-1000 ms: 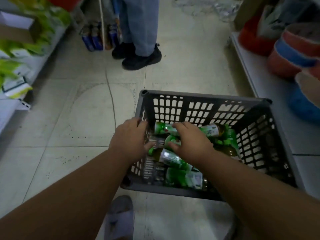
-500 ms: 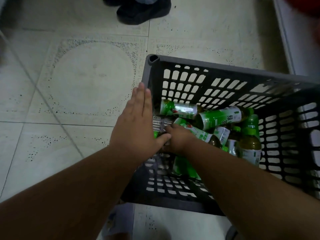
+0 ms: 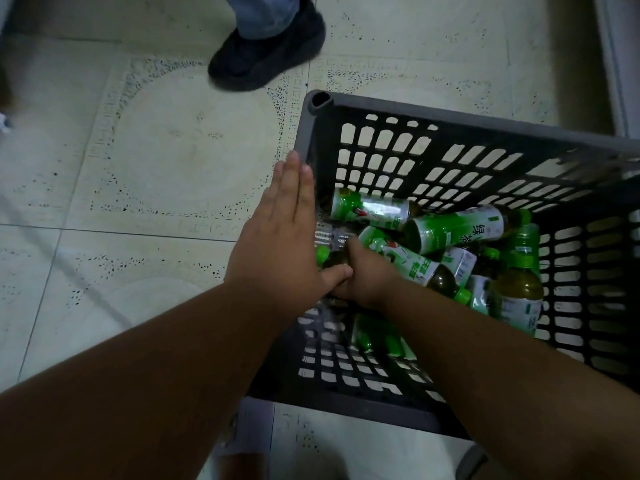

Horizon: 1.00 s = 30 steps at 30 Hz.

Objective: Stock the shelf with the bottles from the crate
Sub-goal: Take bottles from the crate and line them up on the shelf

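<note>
A dark grey slatted crate (image 3: 450,123) stands on the tiled floor and holds several green-labelled tea bottles (image 3: 453,230), most lying on their sides. One bottle (image 3: 519,292) stands upright at the right. My left hand (image 3: 280,244) lies flat with straight fingers along the crate's left wall. My right hand (image 3: 369,277) reaches down among the bottles, fingers curled round a green-capped bottle (image 3: 323,253) near that wall. Its fingertips are hidden under the hand. No shelf level with bottles is in view.
Another person's black shoe (image 3: 266,53) and trouser leg stand on the floor just beyond the crate's far left corner. A shelf base (image 3: 620,64) runs along the right edge. My own slipper (image 3: 242,441) shows below the crate's near edge.
The view has dropped closer onto the crate. My left hand went from curled at the rim to flat, and my right hand sank lower among the bottles.
</note>
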Each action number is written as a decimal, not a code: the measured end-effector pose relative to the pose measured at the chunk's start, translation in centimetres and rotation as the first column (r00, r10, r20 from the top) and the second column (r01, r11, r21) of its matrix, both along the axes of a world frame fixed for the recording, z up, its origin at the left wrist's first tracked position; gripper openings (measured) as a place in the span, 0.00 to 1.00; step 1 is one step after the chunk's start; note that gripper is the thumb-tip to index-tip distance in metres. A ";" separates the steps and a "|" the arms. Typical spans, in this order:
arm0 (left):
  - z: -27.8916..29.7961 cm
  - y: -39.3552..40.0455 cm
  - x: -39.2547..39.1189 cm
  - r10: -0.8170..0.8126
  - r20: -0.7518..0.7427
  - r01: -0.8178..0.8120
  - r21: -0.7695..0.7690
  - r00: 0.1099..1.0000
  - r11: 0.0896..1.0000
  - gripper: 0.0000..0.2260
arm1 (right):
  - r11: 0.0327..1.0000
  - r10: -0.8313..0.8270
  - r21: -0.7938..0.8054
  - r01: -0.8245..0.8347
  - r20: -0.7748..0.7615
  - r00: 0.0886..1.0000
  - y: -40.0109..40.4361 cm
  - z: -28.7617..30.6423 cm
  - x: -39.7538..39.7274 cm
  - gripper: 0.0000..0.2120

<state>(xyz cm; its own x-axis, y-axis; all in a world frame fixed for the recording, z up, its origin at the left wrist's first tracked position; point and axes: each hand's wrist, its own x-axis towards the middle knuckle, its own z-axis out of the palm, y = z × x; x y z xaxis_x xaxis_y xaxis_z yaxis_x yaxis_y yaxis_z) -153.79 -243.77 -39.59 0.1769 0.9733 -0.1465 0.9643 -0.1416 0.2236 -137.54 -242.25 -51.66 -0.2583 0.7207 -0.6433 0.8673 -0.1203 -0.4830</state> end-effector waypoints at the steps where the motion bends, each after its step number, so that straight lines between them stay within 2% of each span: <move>1: 0.1 0.0 0.0 0.000 0.004 0.000 -0.003 1.000 1.000 0.58 | 0.997 -0.078 0.020 0.079 -0.071 0.994 0.3 0.9 0.4 0.28; 6: 0.9 0.0 0.2 0.004 0.008 -0.003 -0.075 1.000 0.997 0.61 | 0.922 -0.358 0.019 0.386 -0.333 0.872 1.8 5.0 0.9 0.27; 12: 2.6 -0.1 0.1 -0.028 -0.005 0.026 -0.156 1.000 0.987 0.63 | 0.841 -0.451 0.070 0.536 -0.455 0.768 1.4 11.9 1.9 0.36; 15: 4.9 -1.4 0.3 0.006 0.118 0.023 -0.245 0.993 0.969 0.61 | 0.797 -0.462 0.113 0.594 -0.520 0.718 0.3 17.1 3.0 0.36; 18: 8.7 -3.1 2.2 0.034 0.297 0.035 -0.224 0.954 0.974 0.57 | 0.745 -0.436 0.180 0.642 -0.598 0.673 -1.2 23.2 4.3 0.32; 22: 14.5 -6.0 5.9 0.103 0.541 -0.010 -0.172 0.834 0.985 0.52 | 0.681 -0.397 0.226 0.697 -0.686 0.610 -4.5 31.0 6.7 0.31; 24: 17.0 -7.7 7.7 0.087 0.608 -0.007 -0.133 0.789 0.991 0.48 | 0.637 -0.375 0.268 0.723 -0.711 0.595 -6.6 34.4 8.0 0.32; 27: 20.3 -10.3 10.3 0.025 0.672 0.026 -0.066 0.740 0.997 0.44 | 0.560 -0.335 0.342 0.754 -0.739 0.584 -10.8 38.9 10.0 0.29; 30: 23.3 -13.1 13.1 -0.059 0.693 0.110 -0.029 0.719 0.993 0.46 | 0.511 -0.309 0.379 0.772 -0.757 0.576 -15.2 42.7 12.2 0.25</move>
<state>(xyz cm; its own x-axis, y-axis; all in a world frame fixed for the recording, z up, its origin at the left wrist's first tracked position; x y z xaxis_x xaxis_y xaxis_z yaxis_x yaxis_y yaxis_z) -140.73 -256.88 -16.33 0.3351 0.9421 -0.0115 0.5237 -0.1761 0.8335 -125.32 -257.49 -8.92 0.2338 0.9641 0.1262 0.2767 0.0584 -0.9592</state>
